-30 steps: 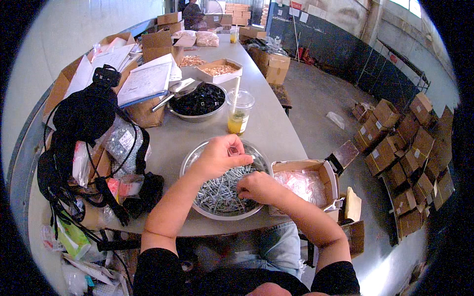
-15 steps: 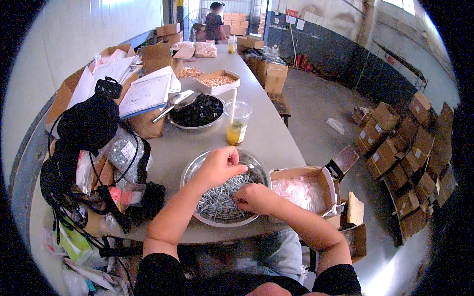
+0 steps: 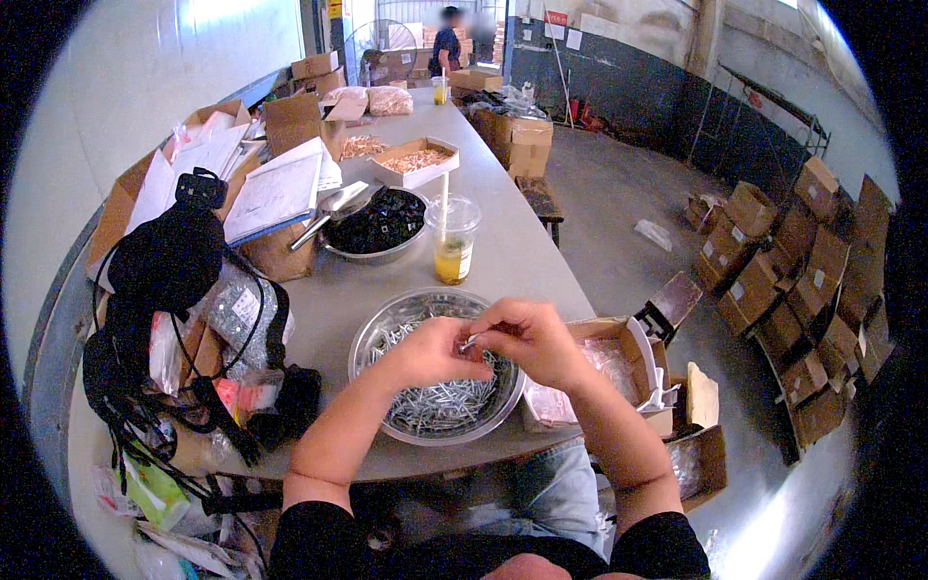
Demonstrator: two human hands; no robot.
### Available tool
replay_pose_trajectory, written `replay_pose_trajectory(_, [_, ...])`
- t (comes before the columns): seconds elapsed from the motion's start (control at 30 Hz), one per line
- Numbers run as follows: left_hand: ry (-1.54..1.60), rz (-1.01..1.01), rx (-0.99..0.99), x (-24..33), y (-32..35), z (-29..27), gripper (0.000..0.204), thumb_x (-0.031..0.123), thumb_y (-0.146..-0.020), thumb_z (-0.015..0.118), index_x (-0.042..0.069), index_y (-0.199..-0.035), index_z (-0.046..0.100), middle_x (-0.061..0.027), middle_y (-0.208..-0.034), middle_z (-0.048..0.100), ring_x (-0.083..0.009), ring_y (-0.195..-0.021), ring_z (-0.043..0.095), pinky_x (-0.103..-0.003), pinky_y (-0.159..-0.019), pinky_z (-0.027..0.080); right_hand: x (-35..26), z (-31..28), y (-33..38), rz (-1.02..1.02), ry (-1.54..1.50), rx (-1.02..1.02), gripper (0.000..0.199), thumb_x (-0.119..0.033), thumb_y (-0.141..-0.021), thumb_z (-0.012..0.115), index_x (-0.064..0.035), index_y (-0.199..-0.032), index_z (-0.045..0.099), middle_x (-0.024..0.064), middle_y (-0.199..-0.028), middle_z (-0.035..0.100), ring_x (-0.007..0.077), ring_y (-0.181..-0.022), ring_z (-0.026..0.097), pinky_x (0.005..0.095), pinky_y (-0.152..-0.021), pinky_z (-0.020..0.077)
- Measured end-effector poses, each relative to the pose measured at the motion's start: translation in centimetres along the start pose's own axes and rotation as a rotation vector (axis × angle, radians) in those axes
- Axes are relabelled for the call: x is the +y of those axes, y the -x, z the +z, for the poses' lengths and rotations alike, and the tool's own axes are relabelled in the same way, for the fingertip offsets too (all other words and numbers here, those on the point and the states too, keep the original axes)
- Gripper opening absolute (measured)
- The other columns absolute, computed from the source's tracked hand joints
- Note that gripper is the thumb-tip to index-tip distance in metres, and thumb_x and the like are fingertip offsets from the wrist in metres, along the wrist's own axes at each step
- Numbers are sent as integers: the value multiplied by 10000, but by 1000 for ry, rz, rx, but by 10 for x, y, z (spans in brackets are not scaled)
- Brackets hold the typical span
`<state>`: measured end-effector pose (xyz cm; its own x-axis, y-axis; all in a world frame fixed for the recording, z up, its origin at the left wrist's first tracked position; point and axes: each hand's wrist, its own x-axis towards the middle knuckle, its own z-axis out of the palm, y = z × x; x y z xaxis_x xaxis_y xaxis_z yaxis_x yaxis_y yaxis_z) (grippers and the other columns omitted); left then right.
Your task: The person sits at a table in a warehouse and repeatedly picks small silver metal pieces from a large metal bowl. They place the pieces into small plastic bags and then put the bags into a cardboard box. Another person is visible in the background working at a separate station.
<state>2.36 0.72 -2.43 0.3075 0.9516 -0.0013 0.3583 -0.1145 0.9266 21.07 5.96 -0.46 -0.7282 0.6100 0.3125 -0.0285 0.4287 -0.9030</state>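
Observation:
A round steel bowl (image 3: 365,353) full of long silver screws (image 3: 440,404) stands at the table's near edge. Above it my two hands meet. My left hand (image 3: 437,350) is closed, with small silver metal, seemingly screws, showing at its fingertips. My right hand (image 3: 535,340) comes over from the other side, fingers pinched on the same silver bits; how many are there is hidden. Right of the bowl, partly behind my right forearm, is an open cardboard box (image 3: 655,362) of clear plastic bags (image 3: 607,360).
A cup of yellow drink (image 3: 454,253) with a straw stands beyond the bowl. Behind it are a bowl of black parts (image 3: 382,220) with a metal scoop (image 3: 329,215) and a carton of copper-coloured pieces (image 3: 416,162). Black bag and straps (image 3: 169,256) lie left. A person (image 3: 447,46) stands far off.
My right hand has risen from the screws in the bowl to meet my left hand. My left hand has lowered a little. The person in the distance has shifted right.

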Motion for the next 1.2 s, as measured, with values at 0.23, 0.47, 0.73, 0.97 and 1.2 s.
replay_pose_trajectory(0.23, [266, 97, -85, -4, -2, 4, 311, 101, -708, 828, 33, -957, 654, -12, -878, 668, -95, -814, 595, -277, -727, 487, -8, 2, -1, -282, 270, -58, 138, -60, -809, 690, -40, -945, 679, 125, -869, 681, 234, -789, 672, 335, -704, 535])
replay_pose_trajectory(0.47, [257, -4, -132, -8, 0, 2, 394, 124, -694, 848, 40, -1019, 641, -5, -934, 658, -111, -877, 605, -285, -793, 505, -21, -3, 2, -297, 331, -68, 169, -101, -776, 710, -71, -938, 676, 126, -973, 641, 305, -917, 624, 384, -797, 512])
replay_pose_trajectory(0.73, [45, 361, 232, 1, 3, 15, 421, 273, -793, 778, 39, -1091, 594, -68, -1007, 646, -146, -902, 613, -300, -815, 497, -23, -3, 15, -421, 513, 109, 133, -118, -765, 709, -62, -872, 651, 157, -1007, 633, 351, -960, 606, 421, -831, 500])
replay_pose_trajectory(0.97, [-221, 428, 345, 22, 10, 19, 95, 63, -838, 660, -19, -877, 632, -123, -883, 650, -226, -837, 639, -326, -759, 493, -11, -5, 35, -132, 465, 185, 132, -95, -804, 709, -49, -898, 629, 107, -795, 669, 223, -700, 664, 330, -638, 526])
replay_pose_trajectory(1.2, [-413, 503, 416, 29, 15, 44, 76, 33, -815, 658, 8, -806, 588, -122, -763, 595, -275, -699, 597, -347, -649, 471, -3, -8, 56, -282, 578, 215, 146, -134, -810, 695, -59, -915, 628, 120, -830, 617, 315, -746, 627, 391, -649, 511])
